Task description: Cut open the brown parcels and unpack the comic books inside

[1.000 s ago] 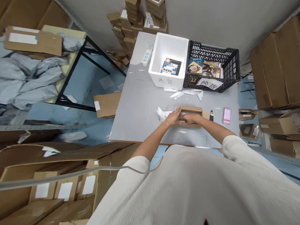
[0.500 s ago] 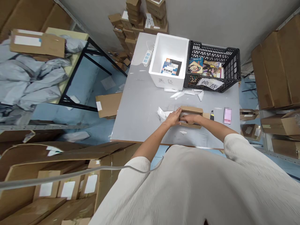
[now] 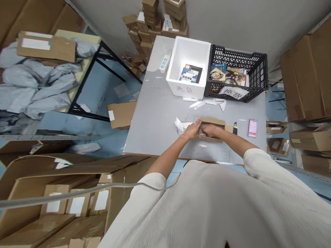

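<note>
A small open cardboard box [image 3: 214, 121] lies lengthwise on the grey table near its front edge. My left hand [image 3: 192, 131] grips the box's left end, its fingers closed around the edge and pointing up and right. Inside the box is my right hand [image 3: 210, 131], its fingers bent downward and largely hidden by the walls. Whether it holds anything cannot be seen. Crumpled white paper [image 3: 181, 124] sits just left of my left hand. A black and yellow box cutter [image 3: 235, 128] rests to the right of the box.
Behind the box stand a white foam bin [image 3: 173, 88] and a black plastic crate [image 3: 261, 81], both holding books. Torn white strips [image 3: 204, 102] lie before them. A pink phone-like item [image 3: 252, 128] is at right. Cardboard boxes and grey parcels [image 3: 51, 86] surround the table.
The view has shifted slightly, so the table and its contents appear a little further right. My right hand's fingers are bent deeper into the box. My left hand keeps its hold on the end.
</note>
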Demonstrator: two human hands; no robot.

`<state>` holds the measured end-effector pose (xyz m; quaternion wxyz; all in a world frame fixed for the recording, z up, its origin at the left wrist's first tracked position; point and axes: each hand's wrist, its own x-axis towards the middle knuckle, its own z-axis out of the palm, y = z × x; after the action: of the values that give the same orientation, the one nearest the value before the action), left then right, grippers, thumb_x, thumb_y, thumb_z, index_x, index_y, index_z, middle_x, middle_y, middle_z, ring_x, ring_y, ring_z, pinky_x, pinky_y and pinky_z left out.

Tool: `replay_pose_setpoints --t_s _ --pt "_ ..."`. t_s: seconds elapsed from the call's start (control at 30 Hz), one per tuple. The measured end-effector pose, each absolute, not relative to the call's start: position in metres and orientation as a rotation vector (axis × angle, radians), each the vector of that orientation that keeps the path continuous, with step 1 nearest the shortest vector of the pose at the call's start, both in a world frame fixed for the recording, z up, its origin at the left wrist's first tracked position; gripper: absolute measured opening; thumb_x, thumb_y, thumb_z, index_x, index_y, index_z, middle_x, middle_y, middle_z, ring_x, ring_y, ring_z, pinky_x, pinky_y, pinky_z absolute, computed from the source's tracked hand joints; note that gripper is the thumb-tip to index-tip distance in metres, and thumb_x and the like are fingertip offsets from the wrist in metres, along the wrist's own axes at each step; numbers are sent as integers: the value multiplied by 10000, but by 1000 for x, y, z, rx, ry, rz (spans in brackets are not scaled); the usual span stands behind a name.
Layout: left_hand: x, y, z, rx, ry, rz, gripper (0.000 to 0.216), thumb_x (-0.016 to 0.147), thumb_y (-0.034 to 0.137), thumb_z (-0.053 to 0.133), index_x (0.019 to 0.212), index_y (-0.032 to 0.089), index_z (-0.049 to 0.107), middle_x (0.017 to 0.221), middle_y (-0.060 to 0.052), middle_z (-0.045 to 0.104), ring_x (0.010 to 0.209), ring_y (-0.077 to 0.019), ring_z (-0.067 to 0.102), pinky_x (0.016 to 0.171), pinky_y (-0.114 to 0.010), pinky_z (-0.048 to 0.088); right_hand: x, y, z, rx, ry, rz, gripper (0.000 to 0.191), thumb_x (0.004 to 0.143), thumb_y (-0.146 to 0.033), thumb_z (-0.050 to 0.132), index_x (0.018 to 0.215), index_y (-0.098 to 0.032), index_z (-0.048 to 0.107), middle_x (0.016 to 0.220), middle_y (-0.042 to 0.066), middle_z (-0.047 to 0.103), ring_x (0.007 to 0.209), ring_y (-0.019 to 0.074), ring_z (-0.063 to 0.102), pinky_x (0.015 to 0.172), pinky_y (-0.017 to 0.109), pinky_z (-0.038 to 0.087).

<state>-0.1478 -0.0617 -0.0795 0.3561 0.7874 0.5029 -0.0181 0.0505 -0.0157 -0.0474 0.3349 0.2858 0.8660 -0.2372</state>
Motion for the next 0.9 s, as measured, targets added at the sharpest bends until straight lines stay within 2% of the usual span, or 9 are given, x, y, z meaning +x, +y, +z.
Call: replay_pose_setpoints --t_s 0.17,0.33,0.47,0.6,0.73,0.9 --pt "-148 -62 -78 2043 1292 -50 1325 829 353 937 1878 257 134 1965 -190 130 1649 -439 524 1297 -507 477 51 -16 -51 766 2224 -672 412 1022 -213 713 1419 -116 769 1336 229 825 1180 346 798 996 378 578" --pt "-149 -65 -79 2038 1298 -45 1298 846 366 931 1874 284 143 1963 -196 134 1641 -441 533 1274 -514 482 53 -18 -52 797 2206 -761 313 1059 -216 666 1347 -175 780 1284 182 834 1096 305 784 901 340 528" --pt "-149 -65 -81 2022 1293 -19 1333 838 383 938 1878 291 110 1964 -200 123 1670 -443 501 1286 -514 466 56 -17 -56 787 2199 -822 293 1002 -151 674 1255 -226 800 1256 109 838 1044 259 750 799 306 458" --pt "-148 -63 -82 2034 1291 -27 1342 843 424 935 1880 289 94 1965 -197 113 1663 -451 507 1280 -523 476 62 -16 -59 811 2205 -866 342 986 -140 663 1276 -248 810 1276 79 836 1037 238 732 763 299 424" --pt "-146 -61 -81 2060 1301 -74 1320 844 401 935 1877 268 125 1962 -196 136 1634 -453 538 1268 -525 492 65 -15 -59 779 2238 -859 338 1008 -164 645 1285 -231 827 1260 94 849 1031 245 742 788 305 447" --pt "-147 -62 -79 2042 1303 -73 1307 857 402 926 1880 280 121 1967 -187 113 1653 -450 522 1267 -516 493 61 -13 -60 728 2240 -716 309 1009 -216 683 1269 -185 847 1234 159 860 1050 304 778 848 343 504"
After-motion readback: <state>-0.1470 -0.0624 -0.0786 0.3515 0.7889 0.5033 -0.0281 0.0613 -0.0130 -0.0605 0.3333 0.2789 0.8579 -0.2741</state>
